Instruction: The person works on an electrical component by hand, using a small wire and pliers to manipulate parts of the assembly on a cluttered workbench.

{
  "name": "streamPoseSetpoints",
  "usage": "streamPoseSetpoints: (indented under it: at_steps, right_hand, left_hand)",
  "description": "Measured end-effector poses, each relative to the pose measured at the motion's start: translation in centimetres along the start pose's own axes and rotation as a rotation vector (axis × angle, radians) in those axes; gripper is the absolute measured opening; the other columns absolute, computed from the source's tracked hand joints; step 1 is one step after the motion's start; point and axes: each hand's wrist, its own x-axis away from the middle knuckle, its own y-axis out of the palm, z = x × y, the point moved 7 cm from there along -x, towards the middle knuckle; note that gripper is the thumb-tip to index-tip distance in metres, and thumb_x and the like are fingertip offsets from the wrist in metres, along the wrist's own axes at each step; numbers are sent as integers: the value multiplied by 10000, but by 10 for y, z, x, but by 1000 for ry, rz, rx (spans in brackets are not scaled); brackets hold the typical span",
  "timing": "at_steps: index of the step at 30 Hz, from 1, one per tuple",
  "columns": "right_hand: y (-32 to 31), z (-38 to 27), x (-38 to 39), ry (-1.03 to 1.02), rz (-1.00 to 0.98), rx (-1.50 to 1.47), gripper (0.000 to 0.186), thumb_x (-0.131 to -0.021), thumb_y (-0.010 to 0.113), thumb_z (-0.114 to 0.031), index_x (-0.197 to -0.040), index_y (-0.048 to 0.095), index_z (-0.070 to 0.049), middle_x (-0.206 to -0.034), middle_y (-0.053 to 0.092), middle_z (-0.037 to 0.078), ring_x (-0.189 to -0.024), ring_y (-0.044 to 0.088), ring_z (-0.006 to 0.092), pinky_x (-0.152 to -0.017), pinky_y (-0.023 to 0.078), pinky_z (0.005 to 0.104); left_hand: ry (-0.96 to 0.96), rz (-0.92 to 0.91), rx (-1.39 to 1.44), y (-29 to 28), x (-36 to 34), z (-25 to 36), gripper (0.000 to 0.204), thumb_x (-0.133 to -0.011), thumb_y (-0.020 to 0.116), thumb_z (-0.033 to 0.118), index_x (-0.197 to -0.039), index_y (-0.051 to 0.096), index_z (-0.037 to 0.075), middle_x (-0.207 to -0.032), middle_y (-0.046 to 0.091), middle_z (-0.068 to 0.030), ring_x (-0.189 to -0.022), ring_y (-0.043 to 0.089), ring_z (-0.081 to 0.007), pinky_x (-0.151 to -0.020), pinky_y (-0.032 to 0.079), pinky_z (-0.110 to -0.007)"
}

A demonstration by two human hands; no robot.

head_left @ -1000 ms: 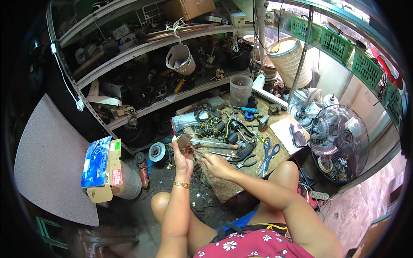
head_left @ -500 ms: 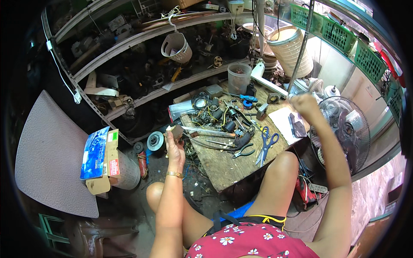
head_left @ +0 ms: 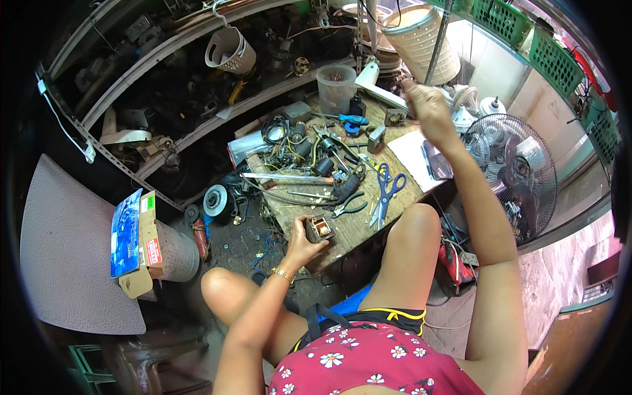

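Observation:
My left hand (head_left: 305, 241) grips a small square metal block with a copper winding inside (head_left: 321, 227), held over the front edge of the cluttered wooden worktable (head_left: 352, 247). My right hand (head_left: 431, 112) is raised toward the back right, its fingers curled in; what it holds, if anything, I cannot make out. It is above the white sheet (head_left: 405, 151). On the table lie blue-handled scissors (head_left: 388, 194), pliers (head_left: 349, 204), a long metal bar (head_left: 286, 176), tangled wires and small motor parts.
A standing fan (head_left: 510, 184) is at the right, green baskets (head_left: 556, 62) above it. Shelves of parts (head_left: 158, 79) with a hanging basket (head_left: 230, 49) line the back. A cardboard box on a bucket (head_left: 131, 243) and a grey curved panel (head_left: 72, 250) stand at left; a clear tub (head_left: 336, 85) is behind.
My right hand left the block and rose up and to the back right. My left hand moved right and down, tipping the block so its inside faces up. The view has shifted.

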Motion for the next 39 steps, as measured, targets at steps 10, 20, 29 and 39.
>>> streamPoseSetpoints:
  at_steps: [10, 20, 29, 39]
  right_hand:
    - [116, 18, 85, 173, -293, -434, 607, -1084, 425, -442, -593, 397, -87, -555, 352, -57, -538, 292, 66, -503, 261, 289]
    - [195, 42, 152, 427, -423, -645, 550, -1091, 410, -352, -603, 398, -99, -552, 373, -39, -525, 292, 68, -492, 259, 289]
    - [221, 40, 152, 404, 5, -509, 516, -1074, 438, -327, -648, 495, -41, -569, 462, 7, -541, 406, 96, -521, 336, 307]
    - [234, 30, 167, 235, -306, 179, 329, -946, 586, -320, -838, 694, -28, -825, 694, 171, -774, 680, 371, -693, 528, 491]
  left_hand:
    - [85, -57, -238, -33, -12, 25, 815, -790, 806, 419, -1426, 430, 75, -1504, 421, -188, -1484, 250, -394, -1215, 217, -478]
    - [-70, 201, 1322, -83, -51, 93, 309, -1102, 378, 264, -1362, 477, 131, -809, 462, 3, -624, 426, -87, -545, 373, -230]
    - [-330, 290, 915, -34, -27, 94, 345, -1109, 376, 312, -1257, 549, 53, -759, 439, 56, -548, 356, -23, -443, 296, -191]
    - [-171, 341, 700, -35, -26, 71, 335, -1075, 478, 360, -1053, 652, 74, -978, 590, 0, -933, 531, -114, -895, 441, -297]
